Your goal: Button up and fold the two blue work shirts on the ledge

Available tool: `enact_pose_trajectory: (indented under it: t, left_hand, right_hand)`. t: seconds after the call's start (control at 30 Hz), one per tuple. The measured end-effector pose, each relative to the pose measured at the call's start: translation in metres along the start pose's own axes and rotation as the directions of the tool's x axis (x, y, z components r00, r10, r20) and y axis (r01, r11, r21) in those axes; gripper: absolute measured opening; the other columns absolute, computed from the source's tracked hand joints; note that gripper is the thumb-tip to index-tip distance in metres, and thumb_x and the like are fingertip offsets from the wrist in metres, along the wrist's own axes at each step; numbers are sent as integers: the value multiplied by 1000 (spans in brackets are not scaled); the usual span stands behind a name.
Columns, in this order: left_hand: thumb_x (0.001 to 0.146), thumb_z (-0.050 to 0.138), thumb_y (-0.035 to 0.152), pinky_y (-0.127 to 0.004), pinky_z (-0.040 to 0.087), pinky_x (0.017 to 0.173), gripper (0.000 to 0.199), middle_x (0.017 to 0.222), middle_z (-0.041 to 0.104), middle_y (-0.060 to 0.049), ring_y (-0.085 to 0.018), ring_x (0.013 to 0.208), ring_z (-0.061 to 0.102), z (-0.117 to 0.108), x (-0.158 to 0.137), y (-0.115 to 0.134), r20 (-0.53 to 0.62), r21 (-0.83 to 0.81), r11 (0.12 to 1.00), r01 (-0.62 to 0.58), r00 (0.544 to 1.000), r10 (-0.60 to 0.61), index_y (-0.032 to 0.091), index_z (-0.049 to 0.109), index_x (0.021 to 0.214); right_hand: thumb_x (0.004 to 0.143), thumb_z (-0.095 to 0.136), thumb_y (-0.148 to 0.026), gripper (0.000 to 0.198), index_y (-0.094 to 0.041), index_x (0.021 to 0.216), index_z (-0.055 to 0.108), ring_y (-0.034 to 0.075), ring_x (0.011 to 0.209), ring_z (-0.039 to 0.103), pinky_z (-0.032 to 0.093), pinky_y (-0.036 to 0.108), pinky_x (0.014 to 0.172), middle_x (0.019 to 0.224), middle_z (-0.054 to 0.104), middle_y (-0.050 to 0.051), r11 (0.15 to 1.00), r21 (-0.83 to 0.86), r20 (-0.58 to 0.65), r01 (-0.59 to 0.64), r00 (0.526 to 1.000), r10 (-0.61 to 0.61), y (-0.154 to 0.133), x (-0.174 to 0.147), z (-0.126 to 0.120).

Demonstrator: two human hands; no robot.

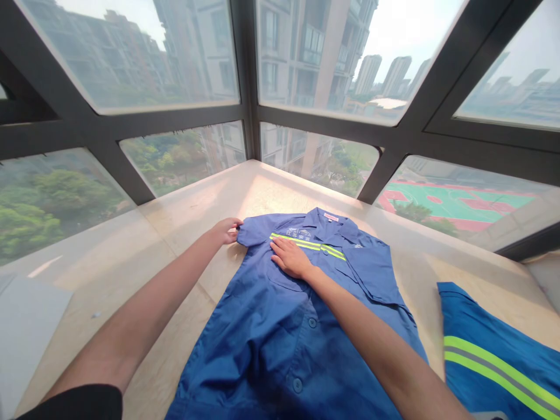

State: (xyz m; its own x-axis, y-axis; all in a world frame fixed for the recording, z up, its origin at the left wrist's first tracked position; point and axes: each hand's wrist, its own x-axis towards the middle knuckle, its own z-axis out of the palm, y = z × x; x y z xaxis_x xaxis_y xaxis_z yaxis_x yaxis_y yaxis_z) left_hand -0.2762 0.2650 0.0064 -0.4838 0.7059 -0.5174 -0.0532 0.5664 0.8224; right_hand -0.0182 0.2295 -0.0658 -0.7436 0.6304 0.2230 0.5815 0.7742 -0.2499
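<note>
A blue short-sleeved work shirt lies front up on the stone sill, its collar toward the window corner. Yellow-green reflective stripes cross its chest, with small pale lettering above them. Its right-hand sleeve is folded inward over the chest. At the cuff of the other sleeve, which sticks out to the left, my left hand has its fingers closed on the edge. My right hand rests flat on the chest near the pocket, fingers stretched out. Buttons run down the front.
Another blue garment with reflective stripes lies on the right. A white flat sheet or board is at the left. Dark window frames rise around the far edge of the pale sill.
</note>
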Motion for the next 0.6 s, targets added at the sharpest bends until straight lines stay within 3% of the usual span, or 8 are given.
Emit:
enact_pose_trajectory:
  t: [0.17,0.27,0.33,0.43,0.5,0.53,0.57,0.6]
  left_hand:
    - [72,76,35,-30,54,48,26,62,56,-2,-17,52,60,3,-12,6,-7,48,998,-38,999,38,20,56,80]
    - [67,78,30,-29,49,45,25,54,53,0,-18,51,58,11,-16,4,-55,115,987,-110,992,117,20,55,70]
    - [64,76,24,-29,48,49,22,54,54,0,-20,58,61,17,-19,4,-107,176,968,-178,974,198,20,55,67]
    - [67,70,21,-30,47,64,12,63,60,-3,-25,82,65,26,-29,10,-183,267,919,-291,921,345,20,58,66]
    - [71,66,24,-32,45,75,7,72,66,-5,-27,95,63,34,-44,14,-125,409,798,-443,839,530,20,62,66]
    - [73,63,25,-33,44,80,7,76,68,-6,-28,97,63,39,-53,15,-17,515,655,-553,757,653,21,65,68]
    - [75,61,26,-36,42,85,10,79,70,-7,-28,98,62,45,-62,15,158,598,448,-664,646,747,21,69,72]
    - [76,60,27,-39,40,90,14,81,71,-8,-29,98,61,52,-71,14,345,618,249,-745,542,766,21,72,78]
  right_hand:
    - [99,46,-39,50,-14,142,51,28,145,35,24,47,120,153,44,16,998,70,-15,-6,1000,7,0,0,-2]
    - [95,53,-37,52,-14,141,51,27,140,43,30,45,118,148,50,17,963,266,-75,-51,994,74,4,-1,0]
    - [91,54,-36,54,-14,140,49,25,133,51,37,43,114,142,55,17,876,467,-150,-119,966,211,8,0,3]
    - [87,55,-36,52,-16,135,49,23,123,60,45,42,108,136,60,16,648,745,-191,-159,880,435,14,4,8]
    - [85,57,-39,49,-19,129,52,23,120,62,48,41,104,132,62,15,495,855,-162,-152,830,534,18,8,8]
    - [83,59,-42,48,-20,125,54,24,118,62,50,41,101,130,63,14,428,892,-143,-144,808,572,20,10,7]
    - [82,60,-46,47,-21,120,55,24,116,63,52,41,99,127,64,13,362,923,-123,-132,790,601,22,12,5]
    - [81,61,-51,46,-21,116,57,24,112,65,54,41,95,122,66,12,295,949,-98,-116,779,620,23,13,2]
